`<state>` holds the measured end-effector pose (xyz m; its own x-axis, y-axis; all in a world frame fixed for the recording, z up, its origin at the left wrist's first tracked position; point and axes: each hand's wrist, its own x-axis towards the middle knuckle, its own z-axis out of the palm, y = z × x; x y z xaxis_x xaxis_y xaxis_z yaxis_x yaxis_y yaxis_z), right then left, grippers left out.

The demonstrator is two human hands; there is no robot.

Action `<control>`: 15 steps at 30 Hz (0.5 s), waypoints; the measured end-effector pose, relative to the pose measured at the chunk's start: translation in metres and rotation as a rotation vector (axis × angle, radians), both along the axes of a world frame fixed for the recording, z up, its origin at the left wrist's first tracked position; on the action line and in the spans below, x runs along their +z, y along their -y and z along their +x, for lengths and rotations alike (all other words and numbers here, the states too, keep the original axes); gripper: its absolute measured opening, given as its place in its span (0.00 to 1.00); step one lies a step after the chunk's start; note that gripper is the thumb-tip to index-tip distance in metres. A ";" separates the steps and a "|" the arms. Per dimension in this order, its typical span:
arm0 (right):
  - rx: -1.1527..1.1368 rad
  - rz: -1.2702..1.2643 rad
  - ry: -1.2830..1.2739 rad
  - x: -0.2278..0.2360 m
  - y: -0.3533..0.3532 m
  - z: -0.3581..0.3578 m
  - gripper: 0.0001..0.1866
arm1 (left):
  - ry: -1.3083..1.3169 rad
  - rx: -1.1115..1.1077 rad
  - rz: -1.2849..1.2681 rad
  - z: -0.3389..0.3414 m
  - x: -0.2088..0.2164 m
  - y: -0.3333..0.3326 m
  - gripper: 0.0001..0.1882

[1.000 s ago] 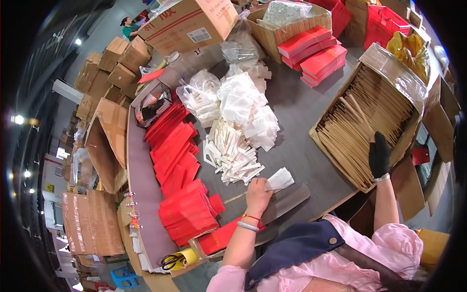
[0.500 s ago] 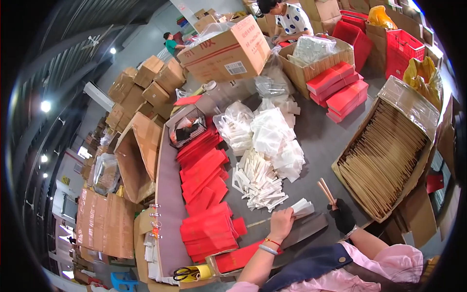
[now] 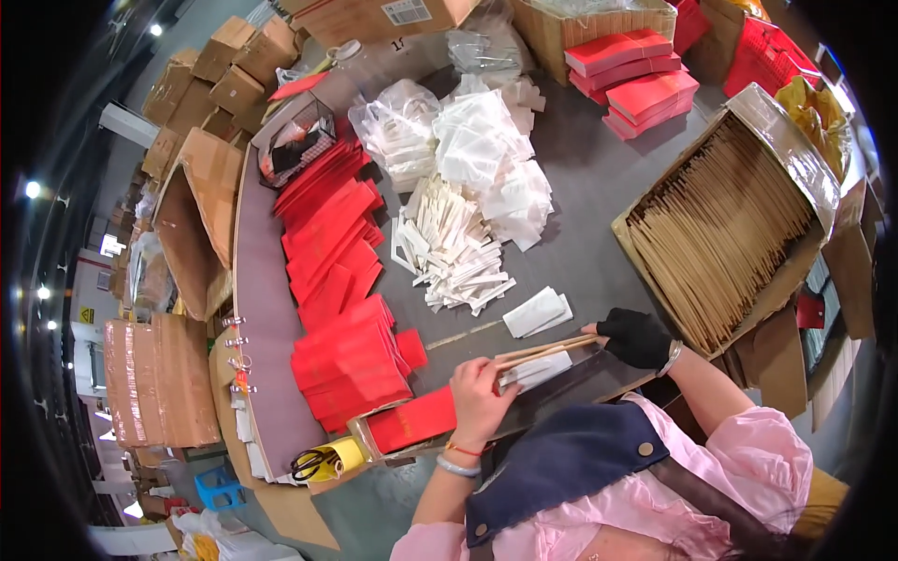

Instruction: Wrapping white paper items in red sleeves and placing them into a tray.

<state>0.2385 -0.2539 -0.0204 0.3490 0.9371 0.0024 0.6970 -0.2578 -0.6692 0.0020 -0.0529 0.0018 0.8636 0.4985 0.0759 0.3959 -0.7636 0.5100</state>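
A pair of wooden chopsticks spans my two hands at the table's near edge. My right hand, in a black fingerless glove, is closed round their right end. My left hand, with a red cord and a pale bangle at the wrist, pinches a white paper sleeve by its left end. The chopsticks' left tips lie at those fingers, just above the sleeve; I cannot tell whether they are inside it. A small stack of white sleeves lies just beyond. Left of my left hand is a red packet.
An open carton full of wooden chopsticks stands at right. Mid-table lie a heap of small white strips and clear-bagged white papers. Red packets line the left side. Scissors sit by a yellow holder.
My right hand has brought the chopsticks left and tilted them nearly flat, to my left hand. The left hand has moved off the white stack with a sleeve. The view has tipped downward.
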 end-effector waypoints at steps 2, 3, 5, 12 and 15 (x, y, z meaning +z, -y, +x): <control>0.046 -0.093 0.102 -0.005 0.008 0.002 0.15 | 0.045 0.020 0.012 -0.017 0.001 -0.002 0.26; 0.087 -0.180 0.204 -0.008 0.010 0.002 0.14 | 0.004 -0.029 0.062 -0.023 0.001 -0.003 0.29; 0.109 -0.149 0.245 -0.014 0.003 -0.007 0.13 | -0.036 -0.082 0.093 -0.035 -0.005 -0.002 0.34; -0.064 0.131 0.148 -0.051 -0.016 -0.013 0.09 | -0.076 -0.112 0.090 -0.008 -0.007 0.007 0.34; -0.094 0.024 -0.056 -0.060 -0.035 -0.036 0.08 | -0.060 -0.121 0.097 -0.002 -0.012 0.010 0.34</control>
